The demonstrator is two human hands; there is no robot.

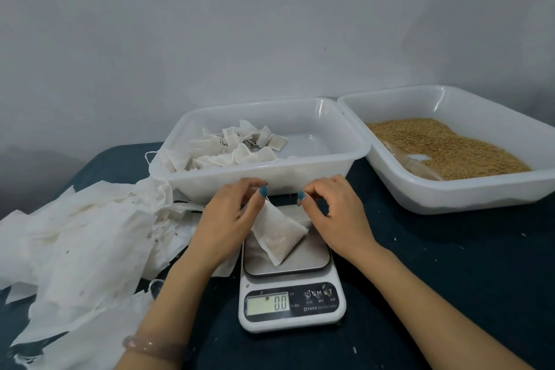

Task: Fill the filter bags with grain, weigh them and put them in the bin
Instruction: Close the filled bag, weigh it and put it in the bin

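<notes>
Nearest, our scale (291,303) reads zero, so the filter bag (279,237) over its plate seems carried by our left hand (222,225), pinching its top. Our right hand (333,213) curls beside it; any hold we cannot tell. Beyond waits the bin (258,177).

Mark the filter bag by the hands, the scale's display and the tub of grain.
filter bag (277,239): head view, middle of its filled body.
scale display (267,305): head view, centre of the lit screen.
grain tub (450,191): head view, its front wall.
</notes>
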